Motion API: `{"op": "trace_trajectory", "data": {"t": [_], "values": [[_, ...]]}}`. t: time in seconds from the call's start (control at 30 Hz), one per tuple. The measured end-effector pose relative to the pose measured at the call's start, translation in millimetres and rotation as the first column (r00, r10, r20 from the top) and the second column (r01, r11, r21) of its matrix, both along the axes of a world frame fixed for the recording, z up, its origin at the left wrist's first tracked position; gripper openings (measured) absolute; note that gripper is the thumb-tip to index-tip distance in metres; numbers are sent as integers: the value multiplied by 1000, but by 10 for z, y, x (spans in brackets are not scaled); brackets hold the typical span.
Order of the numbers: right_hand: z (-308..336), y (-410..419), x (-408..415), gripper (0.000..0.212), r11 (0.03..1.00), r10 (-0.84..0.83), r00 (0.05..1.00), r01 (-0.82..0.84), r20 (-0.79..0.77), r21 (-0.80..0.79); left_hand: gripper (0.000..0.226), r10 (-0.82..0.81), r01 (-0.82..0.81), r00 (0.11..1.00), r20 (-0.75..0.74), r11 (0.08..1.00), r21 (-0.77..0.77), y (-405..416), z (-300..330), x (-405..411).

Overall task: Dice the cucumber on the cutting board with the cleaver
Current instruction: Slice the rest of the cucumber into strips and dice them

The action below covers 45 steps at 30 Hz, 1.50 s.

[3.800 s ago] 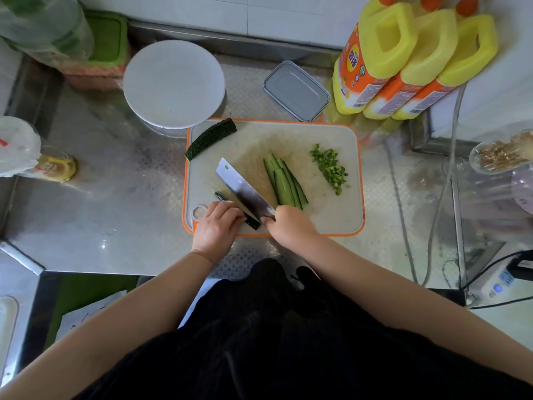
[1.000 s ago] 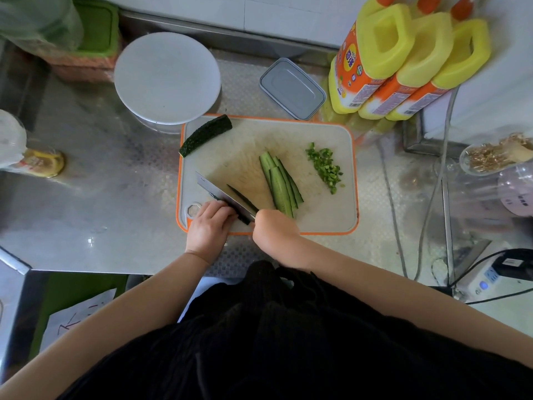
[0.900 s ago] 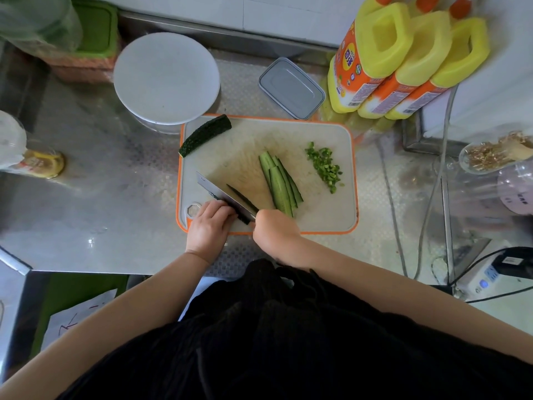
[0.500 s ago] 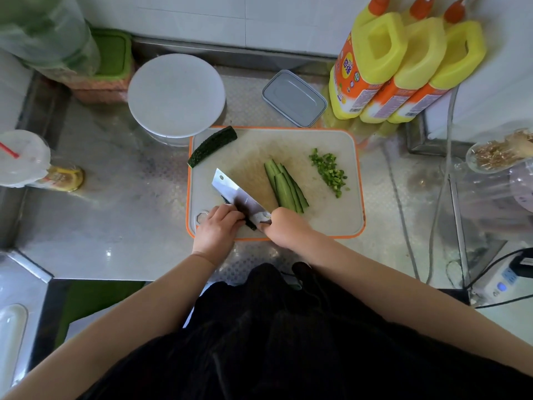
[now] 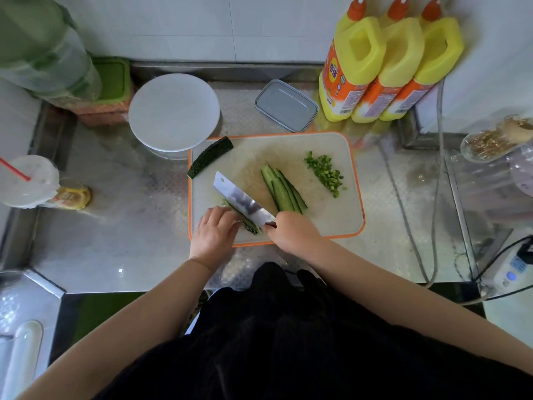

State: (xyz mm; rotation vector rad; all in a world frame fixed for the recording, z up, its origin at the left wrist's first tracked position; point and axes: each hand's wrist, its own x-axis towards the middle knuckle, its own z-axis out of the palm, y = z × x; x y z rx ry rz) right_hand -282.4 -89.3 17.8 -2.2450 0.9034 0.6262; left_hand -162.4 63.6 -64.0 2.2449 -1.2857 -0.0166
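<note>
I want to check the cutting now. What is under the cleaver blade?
Under the cleaver lies a cucumber strip on the cutting board, pressed by the left hand. The blade covers most of the strip, so the cut itself cannot be seen.

**Count of things on the counter**

Three yellow bottles [image 5: 389, 67] upper right. One cutting board [image 5: 340, 223], one cleaver [image 5: 242, 202], one uncut cucumber piece [image 5: 210, 157], one pile of diced bits [image 5: 326, 174]. One round white lid [image 5: 173, 111], one grey box [image 5: 285, 105], one cup with straw [image 5: 27, 180]. Two hands.
</note>
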Motion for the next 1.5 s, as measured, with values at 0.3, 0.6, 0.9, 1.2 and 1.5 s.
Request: {"op": "trace_trajectory", "data": {"t": [0.3,0.6,0.9,1.2,1.5], "values": [[-122,289,-152,20,964,205,971,-178,127,-197,7,154,-146,975,-162,988,57,-226,826,335],[-259,340,-144,34,908,321,938,-264,134,-325,31,-185,392,912,-367,661,640,-389,748,377],[-157,346,-145,34,898,343,932,-288,120,-333,39,-104,377,915,-389,560,738,-667,799,332],[31,327,-147,23,911,321,937,-265,139,-316,53,-116,417,904,-411,443,793,-792,795,437],[47,81,-386,16,951,116,964,-39,237,-306,12,-131,136,991,-34,969,206,-838,945,552]]}}
